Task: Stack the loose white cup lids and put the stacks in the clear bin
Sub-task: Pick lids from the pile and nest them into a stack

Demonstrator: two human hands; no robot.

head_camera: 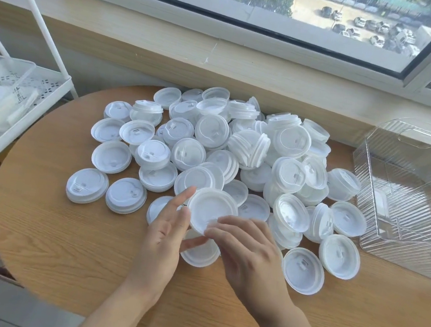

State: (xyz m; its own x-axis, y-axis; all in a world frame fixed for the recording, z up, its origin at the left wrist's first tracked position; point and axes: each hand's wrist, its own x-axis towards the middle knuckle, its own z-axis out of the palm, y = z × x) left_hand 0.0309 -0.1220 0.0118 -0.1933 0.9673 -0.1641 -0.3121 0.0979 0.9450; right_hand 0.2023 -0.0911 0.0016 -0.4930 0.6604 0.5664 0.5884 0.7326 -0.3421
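- Holding a single white lid (209, 207) tilted up off the table, the left hand (168, 235) has its fingers straight along the lid's 9 o'clock edge and its thumb under the low rim.
- Right hand (247, 251) comes in from 4 o'clock, fingers curled, fingertips pinching the same lid's near rim.
- Another lid (200, 254) lies flat directly under both hands, partly hidden.
- Pile of loose lids (227, 151) spreads over the middle and far part of the round wooden table (72, 248), reaching the wall at 12 o'clock; several short stacks lie tipped on their sides in it.
- Clear bin (408, 201), ribbed and with nothing in it, stands at 3 o'clock against the wall, its near corner just beside the outermost lids.
- Bare tabletop shows from 6 to 9 o'clock, between the pile and the table's curved edge.
- White wire shelf (20, 105) stands past the 9 o'clock edge, well apart from the lids.
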